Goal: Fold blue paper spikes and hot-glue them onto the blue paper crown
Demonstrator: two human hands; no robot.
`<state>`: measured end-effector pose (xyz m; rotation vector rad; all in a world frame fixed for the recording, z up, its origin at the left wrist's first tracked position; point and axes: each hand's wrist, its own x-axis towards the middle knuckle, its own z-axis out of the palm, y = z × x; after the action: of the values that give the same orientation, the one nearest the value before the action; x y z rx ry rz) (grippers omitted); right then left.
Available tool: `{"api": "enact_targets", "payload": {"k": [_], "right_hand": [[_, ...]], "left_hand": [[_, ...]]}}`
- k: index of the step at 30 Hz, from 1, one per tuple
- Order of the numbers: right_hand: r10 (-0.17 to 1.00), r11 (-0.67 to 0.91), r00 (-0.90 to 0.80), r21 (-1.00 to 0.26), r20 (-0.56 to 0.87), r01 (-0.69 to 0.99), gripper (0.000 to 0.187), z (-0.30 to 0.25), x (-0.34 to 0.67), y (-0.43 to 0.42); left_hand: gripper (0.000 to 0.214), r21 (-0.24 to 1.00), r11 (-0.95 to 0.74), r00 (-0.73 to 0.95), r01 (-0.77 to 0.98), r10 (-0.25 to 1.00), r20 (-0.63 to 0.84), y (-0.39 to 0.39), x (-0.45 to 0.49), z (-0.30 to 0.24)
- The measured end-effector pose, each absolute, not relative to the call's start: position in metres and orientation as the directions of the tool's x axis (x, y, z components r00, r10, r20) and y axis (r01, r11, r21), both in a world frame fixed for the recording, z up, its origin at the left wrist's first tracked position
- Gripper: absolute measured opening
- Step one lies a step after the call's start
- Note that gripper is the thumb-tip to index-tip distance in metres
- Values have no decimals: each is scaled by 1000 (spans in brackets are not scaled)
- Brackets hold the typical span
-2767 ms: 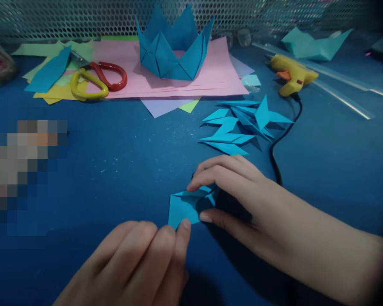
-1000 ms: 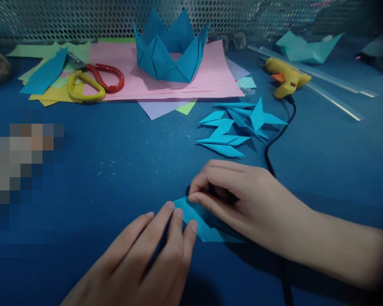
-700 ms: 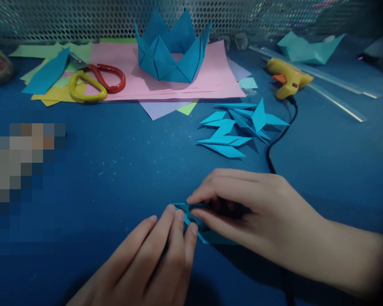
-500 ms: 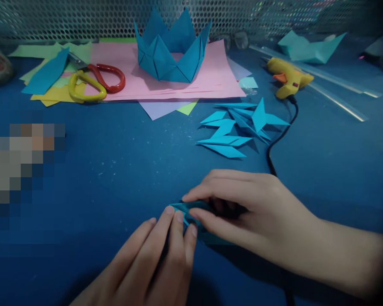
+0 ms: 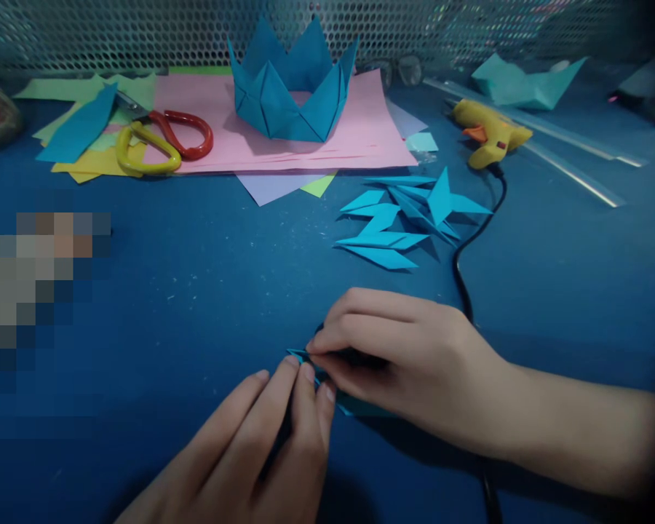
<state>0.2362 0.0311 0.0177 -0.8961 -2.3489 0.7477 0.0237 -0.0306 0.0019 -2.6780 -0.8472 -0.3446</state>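
A piece of folded blue paper (image 5: 360,407) lies low at the centre of the head view, mostly covered by my hands. My left hand (image 5: 262,437) presses its fingertips down on the paper's left part. From the right, my right hand (image 5: 409,356) pinches the paper between thumb and index finger, close to the left fingertips. Several folded blue paper pieces (image 5: 398,218) lie in a loose pile beyond my right hand. Farther back stands a blue folded-paper crown (image 5: 292,109) with pointed tips.
Pink sheets (image 5: 196,94) lie under the crown, with scissors (image 5: 193,135) at their left. At the right are a yellow glue gun (image 5: 491,131) with a black cord (image 5: 461,276), clear sticks (image 5: 573,171) and a pale green folded paper (image 5: 524,84). A perforated metal panel (image 5: 114,33) borders the back.
My right hand has shifted slightly left along the paper, and its thumb and index finger have closed together. The left hand stays nearly in place.
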Motion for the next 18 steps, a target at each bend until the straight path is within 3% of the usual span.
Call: {"api": "enact_targets", "payload": {"k": [4,11,18], "right_hand": [[678,707,-664,-524,314,475,24,16,239,27],[660,732,-682,-475,315,488,32,16,239,27],[599,789,-747,-375,290,487,38,19,237,30]], "left_hand": [[41,-192,-791,785,581,484,386,-28,25,0],[38,-178,-800,783,573,471,406,-22,24,0],[34,-185,-736,735,652,552,394,-26,22,0]]}}
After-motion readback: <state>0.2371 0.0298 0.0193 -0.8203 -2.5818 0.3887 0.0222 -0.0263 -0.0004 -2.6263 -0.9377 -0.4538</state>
